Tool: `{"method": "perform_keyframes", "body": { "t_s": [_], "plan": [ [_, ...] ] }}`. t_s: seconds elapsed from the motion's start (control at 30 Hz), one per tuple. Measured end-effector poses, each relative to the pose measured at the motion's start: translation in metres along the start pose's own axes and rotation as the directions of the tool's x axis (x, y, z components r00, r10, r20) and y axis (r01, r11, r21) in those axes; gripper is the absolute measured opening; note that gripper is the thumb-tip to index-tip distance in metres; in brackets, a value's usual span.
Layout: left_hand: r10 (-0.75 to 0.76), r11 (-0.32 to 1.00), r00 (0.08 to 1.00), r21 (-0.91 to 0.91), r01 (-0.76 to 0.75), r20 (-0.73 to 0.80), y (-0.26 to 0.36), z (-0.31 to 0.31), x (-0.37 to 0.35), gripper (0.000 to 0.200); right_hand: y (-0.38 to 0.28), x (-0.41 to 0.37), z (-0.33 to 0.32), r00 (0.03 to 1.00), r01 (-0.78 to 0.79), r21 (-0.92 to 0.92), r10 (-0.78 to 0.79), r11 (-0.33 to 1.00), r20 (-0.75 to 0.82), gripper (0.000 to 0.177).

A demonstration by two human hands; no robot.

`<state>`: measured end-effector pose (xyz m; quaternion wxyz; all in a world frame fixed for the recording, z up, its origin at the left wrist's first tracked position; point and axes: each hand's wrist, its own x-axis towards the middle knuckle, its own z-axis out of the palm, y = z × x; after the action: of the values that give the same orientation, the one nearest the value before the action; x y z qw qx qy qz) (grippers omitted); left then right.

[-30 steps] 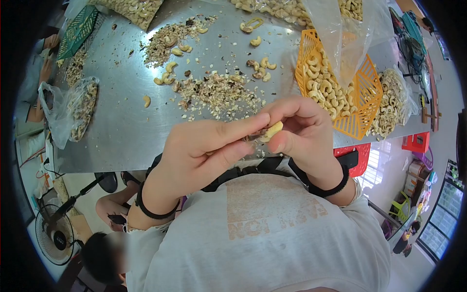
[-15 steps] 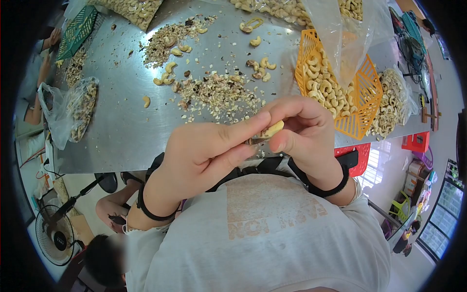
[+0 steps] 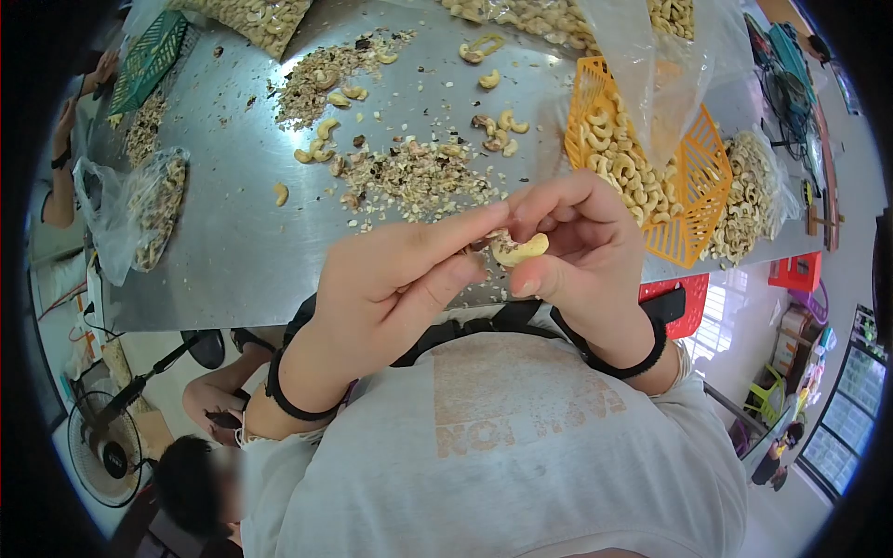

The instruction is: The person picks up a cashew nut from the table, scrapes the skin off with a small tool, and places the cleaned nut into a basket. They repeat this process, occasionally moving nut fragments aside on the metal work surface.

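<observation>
A pale curved cashew [image 3: 521, 249] with brown skin at one end is between the two hands, above the table's near edge. My right hand [image 3: 584, 244] pinches it between thumb and fingers. At the cashew's brown end, my left hand [image 3: 400, 279] is closed, thumb against fingers, around something small and dark that is mostly hidden. Just beyond the hands lies a pile of pale crumbs and skin bits [image 3: 419, 177] on the metal table [image 3: 223, 260]. An orange basket [image 3: 699, 177] of cashews [image 3: 623, 172] stands to the right.
Loose cashews [image 3: 321, 139] and another crumb pile [image 3: 321, 79] lie farther back. Plastic bags of nuts are at left [image 3: 158, 209], back [image 3: 251, 20] and right [image 3: 749, 195]. A green basket [image 3: 149, 60] stands at far left, near another person's hands [image 3: 65, 126]. A fan [image 3: 107, 451] is below left.
The cashew has been turned, so more of its curved body and brown end shows. Both hands have shifted slightly, and the other person's arms at far left have moved.
</observation>
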<state>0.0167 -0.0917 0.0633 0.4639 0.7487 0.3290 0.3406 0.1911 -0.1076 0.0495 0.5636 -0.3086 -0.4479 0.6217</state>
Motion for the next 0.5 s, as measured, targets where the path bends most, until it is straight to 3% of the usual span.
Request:
{"method": "perform_keyframes", "body": {
  "t_s": [0.1, 0.33, 0.43, 0.5],
  "plan": [
    [-0.108, 0.984, 0.994, -0.143, 0.109, 0.013, 0.0035, 0.0034, -0.0010, 0.034, -0.0006, 0.0019, -0.0013, 1.000, -0.028, 0.014, 0.028, 1.000, 0.014, 0.034],
    [-0.169, 0.964, 0.985, -0.199, 0.174, 0.044, 0.0090, 0.0008, -0.0006, 0.036, -0.0010, 0.0027, -0.0005, 0.998, -0.051, -0.006, 0.051, 0.999, 0.035, 0.030],
    [-0.154, 0.977, 0.982, -0.135, 0.167, 0.106, 0.0062, -0.0021, -0.0005, 0.036, -0.0002, 0.0018, 0.0004, 0.999, 0.018, -0.027, -0.016, 0.999, 0.052, 0.029],
    [0.117, 0.987, 0.993, 0.109, -0.119, 0.017, 0.0006, 0.0015, 0.0002, 0.034, 0.0007, 0.0011, 0.0003, 0.997, 0.047, -0.092, -0.041, 0.995, 0.061, 0.028]
  ]
}}
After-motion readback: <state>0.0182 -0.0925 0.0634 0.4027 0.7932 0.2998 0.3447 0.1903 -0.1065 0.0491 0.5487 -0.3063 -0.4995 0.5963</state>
